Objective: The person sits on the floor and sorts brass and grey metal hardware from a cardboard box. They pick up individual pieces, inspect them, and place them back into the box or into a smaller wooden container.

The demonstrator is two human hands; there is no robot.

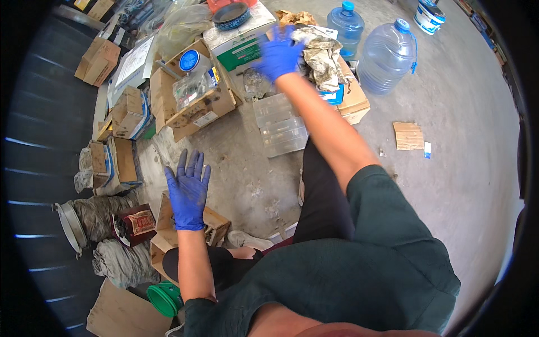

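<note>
Both hands wear blue gloves. My left hand (188, 191), its fingertips stained dark, is held out with the fingers spread and nothing in it, above an opened cardboard box (163, 241). My right hand (280, 55) reaches far forward, blurred by motion, with its fingers spread. It is beside a heap of stained rags (323, 64) on a cardboard box (353, 98); whether it touches them I cannot tell. Below that hand, a clear plastic compartment case (281, 126) lies on the floor, next to a crumpled clear bag (257, 83).
A stained carton (208, 115) with a blue-lidded jar (190, 60) stands ahead. Two large water bottles (387, 59) (345, 28) stand at the far right, near a piece of cardboard (409, 136). Boxes, a flexible duct (101, 216) and a green tub (164, 299) line the left.
</note>
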